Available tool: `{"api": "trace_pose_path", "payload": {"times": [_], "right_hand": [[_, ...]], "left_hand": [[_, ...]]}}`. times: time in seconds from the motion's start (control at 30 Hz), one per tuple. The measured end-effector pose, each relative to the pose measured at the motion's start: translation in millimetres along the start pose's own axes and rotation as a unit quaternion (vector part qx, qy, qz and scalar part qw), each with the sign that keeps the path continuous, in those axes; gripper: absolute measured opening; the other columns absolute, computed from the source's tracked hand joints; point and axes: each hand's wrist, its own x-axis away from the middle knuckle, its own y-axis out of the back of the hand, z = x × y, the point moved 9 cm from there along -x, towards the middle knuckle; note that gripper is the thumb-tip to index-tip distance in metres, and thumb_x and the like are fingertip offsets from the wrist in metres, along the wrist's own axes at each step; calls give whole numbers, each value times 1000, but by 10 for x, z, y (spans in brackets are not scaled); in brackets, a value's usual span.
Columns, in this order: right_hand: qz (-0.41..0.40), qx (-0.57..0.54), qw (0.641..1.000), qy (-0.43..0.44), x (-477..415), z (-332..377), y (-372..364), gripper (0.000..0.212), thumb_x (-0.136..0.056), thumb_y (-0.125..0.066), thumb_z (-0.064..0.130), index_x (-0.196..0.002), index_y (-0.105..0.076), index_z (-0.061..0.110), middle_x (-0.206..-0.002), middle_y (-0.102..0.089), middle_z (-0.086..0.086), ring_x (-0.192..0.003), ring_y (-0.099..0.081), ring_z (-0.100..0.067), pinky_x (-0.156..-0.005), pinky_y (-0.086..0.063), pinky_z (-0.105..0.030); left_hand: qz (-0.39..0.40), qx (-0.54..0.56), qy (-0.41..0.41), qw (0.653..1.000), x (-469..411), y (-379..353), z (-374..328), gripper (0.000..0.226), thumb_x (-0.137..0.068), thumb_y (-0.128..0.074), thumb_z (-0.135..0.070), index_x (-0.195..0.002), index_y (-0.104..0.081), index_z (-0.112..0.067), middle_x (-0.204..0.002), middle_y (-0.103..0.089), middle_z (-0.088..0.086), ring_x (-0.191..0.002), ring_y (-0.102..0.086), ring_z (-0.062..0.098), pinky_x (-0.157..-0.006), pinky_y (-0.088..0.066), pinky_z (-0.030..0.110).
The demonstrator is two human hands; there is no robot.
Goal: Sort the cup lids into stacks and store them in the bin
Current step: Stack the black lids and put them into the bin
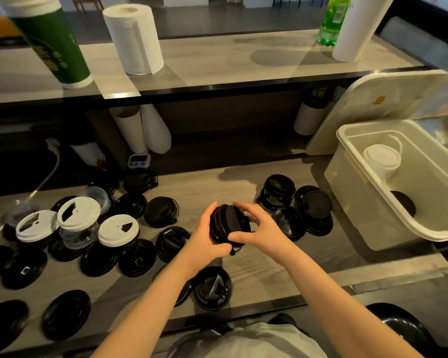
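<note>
A short stack of black lids (228, 224) is held just above the wooden counter between both hands. My left hand (204, 237) cups its left side and my right hand (254, 226) grips its right side with curled fingers and thumb. Many loose black lids (136, 258) lie scattered on the counter to the left and front. Three white lids (118, 229) sit on stacks at the left. Another black stack (278, 192) stands to the right. The pale plastic bin (367, 202) at the right holds a white lid stack (382, 161) and a black lid (405, 204).
The bin's cover (373, 107) leans against the raised shelf behind the bin. A paper towel roll (133, 38), a tall green cup stack (52, 45) and a green bottle (332, 20) stand on the shelf. A white cable (47, 174) and small timer (139, 160) lie at the back left.
</note>
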Motion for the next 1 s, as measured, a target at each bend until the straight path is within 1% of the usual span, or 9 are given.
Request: {"api": "trace_pose_path", "payload": {"times": [0.1,0.17,0.27,0.33,0.5,0.6,0.7,0.83,1.0], "right_hand": [[-4,65,997,35,53,82,21,79,-66,-85,25,-135,-46,26,-125,-45,9,-120,-43,-6,-97,-35,-13],[-1,122,990,67,92,144,4,86,-64,-86,27,-139,-43,21,-124,-41,11,-119,-42,-4,-95,-35,-7],[0,163,983,84,149,121,-9,90,-64,-86,32,-141,-41,23,-130,-37,11,-124,-38,-6,-102,-42,-22],[7,173,982,75,172,53,9,91,-63,-86,35,-142,-40,28,-136,-36,9,-129,-36,-9,-105,-42,-32],[30,171,984,38,197,-101,107,94,-63,-86,30,-144,-37,28,-144,-34,8,-133,-33,-7,-108,-37,-28],[20,181,983,-3,184,-300,311,87,-71,-82,22,-144,-35,26,-146,-32,8,-133,-34,-8,-101,-38,-21],[-55,322,944,-40,179,-540,647,78,-82,-72,25,-147,-30,20,-153,-26,0,-141,-25,-19,-110,-30,-27],[-50,470,876,-101,108,-830,765,86,-90,-58,41,-152,-4,18,-160,-2,-5,-148,-1,-25,-119,-14,-38],[-48,527,838,-134,14,-942,715,69,-96,-44,43,-151,-12,17,-160,-8,-8,-144,-18,-29,-114,-23,-40]], "left_hand": [[3,197,46,979,-14,-45,118,86,-71,-53,-15,-145,-14,-33,-131,-52,7,-110,-58,18,-81,-52,30],[5,245,58,968,-64,-72,171,73,-80,-50,-20,-147,-21,-21,-129,-55,12,-108,-62,23,-73,-55,32],[-8,237,78,968,-141,-114,250,46,-95,-43,-18,-140,-36,-11,-126,-58,13,-104,-65,19,-74,-55,32],[-14,212,101,972,-173,-145,332,58,-90,-53,-19,-143,-32,-12,-130,-55,12,-107,-64,19,-80,-54,35],[-29,170,136,976,-230,-245,464,43,-95,-43,-3,-137,-38,-12,-126,-58,12,-106,-62,22,-79,-54,36],[-84,156,164,970,-284,-107,565,59,-91,-50,-9,-145,-28,-13,-141,-44,15,-121,-52,28,-96,-47,47],[-119,128,182,968,-316,49,652,83,-70,-60,-26,-146,-27,-21,-149,-34,13,-129,-44,31,-105,-38,54],[-145,109,190,965,-314,147,707,71,-78,-58,-19,-144,-31,-17,-142,-44,13,-126,-47,30,-106,-38,53],[-176,112,186,960,-340,200,710,64,-83,-57,-18,-142,-34,-15,-143,-42,15,-126,-47,30,-105,-39,51]]}}
